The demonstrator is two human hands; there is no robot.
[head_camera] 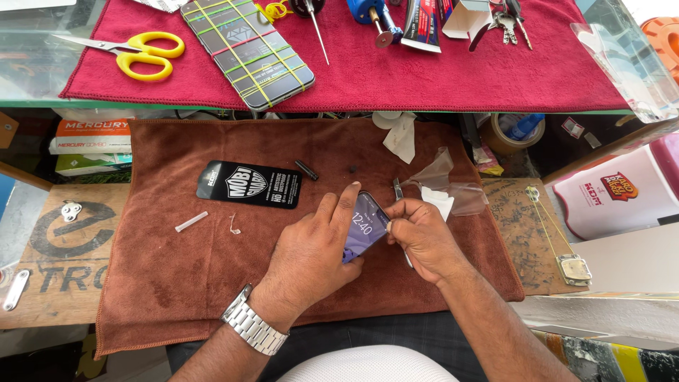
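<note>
Brown terry cloth [177, 283] covers the wooden bench; on it, left to right, one black packaging card [249, 184], then one lit smartphone [365, 225]. Left hand [311, 255] clasps the phone's left edge, forefinger on its top; right hand [422, 237] pinches a slim metal tool [397, 189] at its right edge. Likely screen-edge work; next calls for steady, light pressure.

At frame centre your left hand [311, 258] and right hand [423, 237] meet on a phone [366, 225] lying on the cloth [170, 283]. A flat package [249, 184] lies upper left of it; scissors [134, 53] sit at top left on the worktop [28, 78].
</note>
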